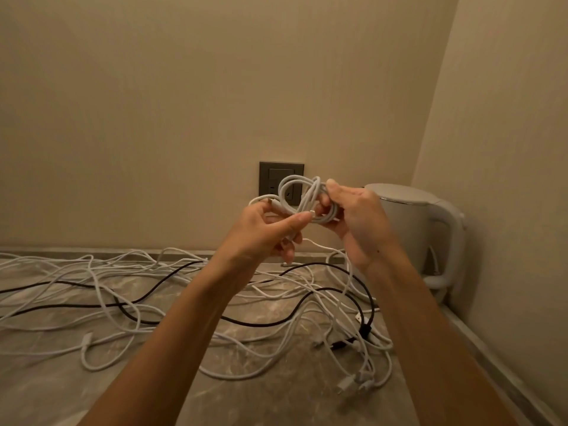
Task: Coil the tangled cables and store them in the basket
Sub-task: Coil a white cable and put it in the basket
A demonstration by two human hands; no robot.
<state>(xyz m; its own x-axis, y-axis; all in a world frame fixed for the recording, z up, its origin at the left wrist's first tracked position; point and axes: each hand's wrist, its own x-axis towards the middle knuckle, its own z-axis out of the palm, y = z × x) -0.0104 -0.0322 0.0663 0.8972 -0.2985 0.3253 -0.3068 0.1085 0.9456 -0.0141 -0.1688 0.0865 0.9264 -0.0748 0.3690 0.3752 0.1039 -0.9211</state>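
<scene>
**Fingers (331,185) wrapped round a white cable, held up in front of the socket**

From the head camera, we see the right hand's fingers curled over the right end of a white cable (302,196). That cable is gathered into a loose bundle of loops, and the right hand (359,222) grips it firmly. The left hand (267,232) comes in from the other side. Its thumb and forefinger pinch the cable's free end, and the other fingers are curled beneath. We can see the small connector (312,213) poking out past the thumb tip, pointing right towards the other hand.

The bundle's long axis runs roughly left to right between the two hands, with the open loops facing us. It is up in the air, well above the countertop (61,379) and directly in front of the dark wall socket (269,176). One strand drops from under the hands and trails off right, down towards the counter.

Below, a tangle of white cables (123,309) sprawls across the marbled surface from the left edge to the right. A black cable (172,302) snakes through it, and several plugs are bunched at the near right. A white kettle (412,229) stands in the corner, just right of the right hand.

Marks on the socket face are too small for us to read.
</scene>
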